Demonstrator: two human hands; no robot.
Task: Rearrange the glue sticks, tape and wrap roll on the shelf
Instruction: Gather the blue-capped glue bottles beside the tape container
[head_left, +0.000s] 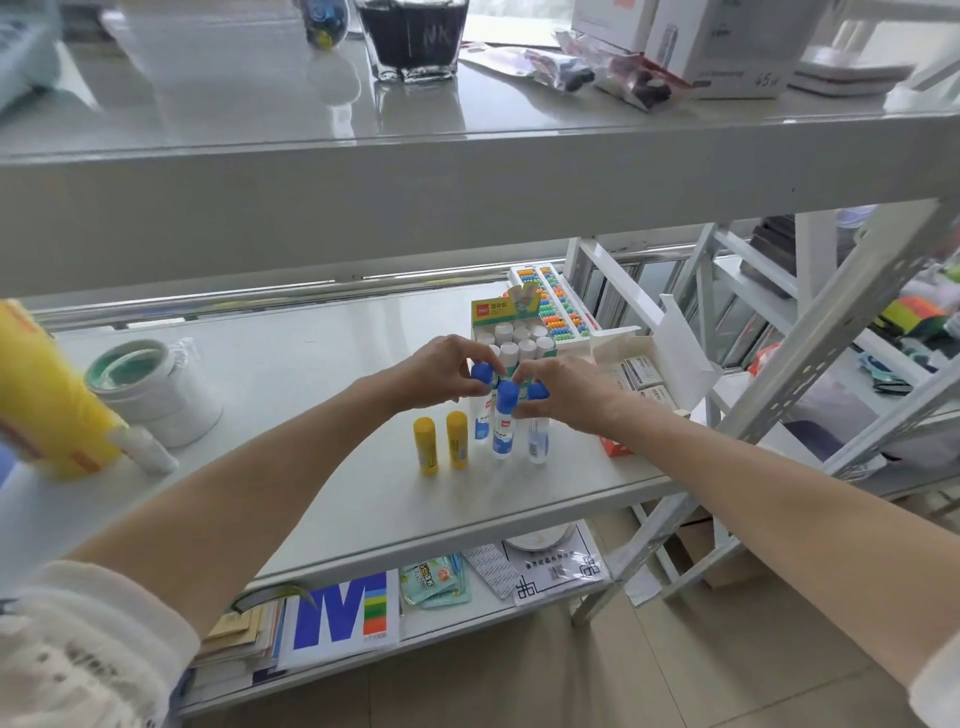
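We took the open display box of white-capped glue sticks (519, 340) as our landmark on the middle shelf (311, 332). Just in front of it stood three blue-capped glue bottles (501, 421), and both hands worked at their caps. Our left hand (441, 371) pinched the cap of the bottle nearest the box between thumb and fingertips; our right hand (561, 387) closed its fingers around the caps of the other two. Holding them by the tops kept them upright and let us nudge them into a tight cluster, or so we judged.

In front of the box and left of the bottles stood two yellow glue sticks (441, 444), upright, close to each other but apart from the bottles. Far left of the box sat the stack of white tape rolls (150, 387), and beyond it, at the frame's edge, the yellow wrap roll (47, 400) leaned tilted.

Between the tape and the box the shelf lay bare, offering room. The yellow sticks stood nearer the front edge, so any sweep forward risked tipping them off. Right of the box an opened white carton (649, 358) crowded that side.
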